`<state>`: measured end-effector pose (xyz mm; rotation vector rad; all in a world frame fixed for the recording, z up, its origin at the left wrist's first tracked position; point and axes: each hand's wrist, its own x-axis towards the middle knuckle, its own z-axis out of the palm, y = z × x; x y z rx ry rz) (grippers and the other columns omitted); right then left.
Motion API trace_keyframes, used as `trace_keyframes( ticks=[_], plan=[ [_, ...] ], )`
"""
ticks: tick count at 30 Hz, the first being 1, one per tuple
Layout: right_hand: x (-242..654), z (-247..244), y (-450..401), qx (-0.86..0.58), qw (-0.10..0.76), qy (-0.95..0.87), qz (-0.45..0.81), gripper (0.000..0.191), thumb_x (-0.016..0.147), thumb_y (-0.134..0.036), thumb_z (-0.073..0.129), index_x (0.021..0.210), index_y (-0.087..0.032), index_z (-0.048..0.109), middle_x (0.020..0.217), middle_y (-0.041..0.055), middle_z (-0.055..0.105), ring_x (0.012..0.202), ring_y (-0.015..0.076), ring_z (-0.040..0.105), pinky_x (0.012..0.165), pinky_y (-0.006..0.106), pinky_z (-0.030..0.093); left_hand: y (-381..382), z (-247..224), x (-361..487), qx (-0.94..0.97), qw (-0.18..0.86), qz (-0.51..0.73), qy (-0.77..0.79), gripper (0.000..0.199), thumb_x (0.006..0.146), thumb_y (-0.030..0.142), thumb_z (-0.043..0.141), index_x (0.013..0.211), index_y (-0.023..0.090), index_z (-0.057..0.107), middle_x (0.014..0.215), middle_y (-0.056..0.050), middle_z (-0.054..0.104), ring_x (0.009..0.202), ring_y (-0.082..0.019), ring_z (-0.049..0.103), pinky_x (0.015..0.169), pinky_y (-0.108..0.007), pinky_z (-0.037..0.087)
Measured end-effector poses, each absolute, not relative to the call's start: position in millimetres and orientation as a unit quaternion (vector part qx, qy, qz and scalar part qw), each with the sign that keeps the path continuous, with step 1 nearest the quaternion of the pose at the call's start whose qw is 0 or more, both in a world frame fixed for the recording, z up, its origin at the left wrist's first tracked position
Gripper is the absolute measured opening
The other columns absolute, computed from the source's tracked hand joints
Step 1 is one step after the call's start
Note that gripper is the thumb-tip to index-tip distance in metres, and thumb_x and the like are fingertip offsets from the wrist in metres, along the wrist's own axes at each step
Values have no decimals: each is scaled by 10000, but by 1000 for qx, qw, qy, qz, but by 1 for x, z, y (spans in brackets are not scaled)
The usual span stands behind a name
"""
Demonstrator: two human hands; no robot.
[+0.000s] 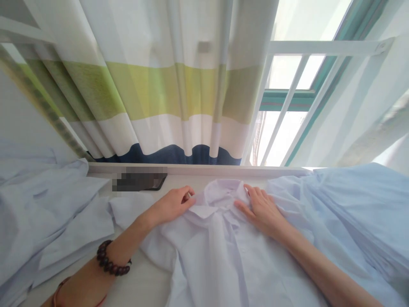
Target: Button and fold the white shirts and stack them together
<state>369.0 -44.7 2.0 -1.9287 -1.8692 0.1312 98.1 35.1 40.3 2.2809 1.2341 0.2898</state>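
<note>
A white collared shirt [220, 247] lies front up before me, its collar [223, 189] pointing away and its body creased down the middle. My left hand [172, 204] is at the left side of the collar, with thumb and bent fingers closed on the cloth. On the other side, my right hand [262, 209] rests on the shoulder of the shirt, fingers stretched out and thumb apart, fingertips touching the collar's edge. Dark beads [111, 260] circle my left wrist.
White garments [64, 213] are heaped at the left. More pale folded clothes [358, 213] are stacked at the right. A dark flat object [140, 179], partly blurred out, lies by the raised back edge [204, 170]. Behind hang a striped curtain [179, 89] and white rails [287, 102].
</note>
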Motion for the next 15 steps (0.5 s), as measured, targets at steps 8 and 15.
trace_keyframes(
  ticks=[8, 15],
  plan=[
    [381, 60, -43, -697, 159, -661, 229, 648, 899, -681, 273, 701, -199, 660, 824, 127, 710, 745, 266, 670, 673, 382, 489, 46, 81, 95, 847, 313, 4, 428, 414, 788, 583, 529, 691, 189, 611, 626, -3, 604, 591, -167, 527, 525, -234, 352],
    [366, 76, -1, -708, 142, -610, 327, 463, 774, -577, 614, 530, -192, 537, 478, 29, 562, 386, 153, 546, 372, 266, 417, 70, 82, 147, 839, 328, -8, 435, 375, 636, 528, 697, 562, 175, 595, 478, 8, 541, 400, -137, 449, 407, -243, 284]
  ],
)
